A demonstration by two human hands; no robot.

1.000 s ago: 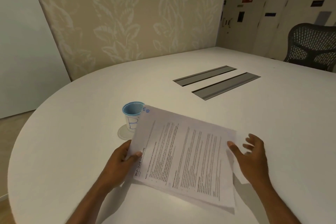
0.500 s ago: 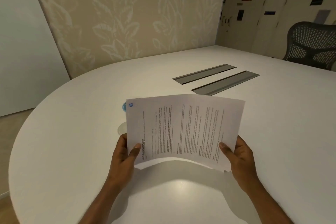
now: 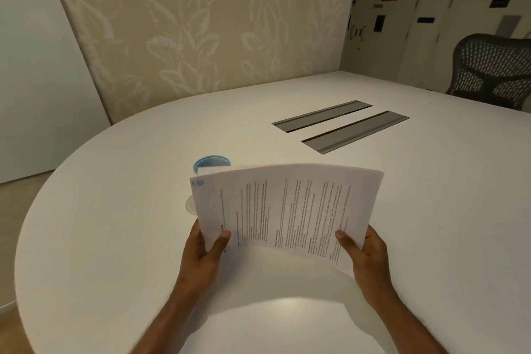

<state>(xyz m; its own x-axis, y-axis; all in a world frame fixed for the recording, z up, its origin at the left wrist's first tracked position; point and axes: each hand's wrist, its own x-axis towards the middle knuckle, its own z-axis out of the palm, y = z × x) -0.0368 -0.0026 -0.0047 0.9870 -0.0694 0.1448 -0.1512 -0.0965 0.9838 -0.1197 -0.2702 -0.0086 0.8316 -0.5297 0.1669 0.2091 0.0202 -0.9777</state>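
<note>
A thin stack of printed white sheets [image 3: 290, 204] is held up above the white table [image 3: 115, 224], bowed upward in the middle, printed side facing me. My left hand [image 3: 205, 250] pinches its lower left corner, thumb on the front. My right hand [image 3: 363, 250] grips the lower right corner the same way. Behind the upper left corner of the sheets stands a paper cup with a blue rim [image 3: 211, 162] on a round coaster [image 3: 190, 205]; most of the cup is hidden by the paper.
Two grey cable hatches [image 3: 340, 125] lie flush in the table beyond the sheets. A dark mesh office chair [image 3: 494, 69] stands at the far right edge. A leaf-patterned wall runs behind the table's rounded left end.
The sheets went from lying slanted in my left hand alone to being held upright by both hands. My right hand closed on the right corner. The cup's rim shows more now.
</note>
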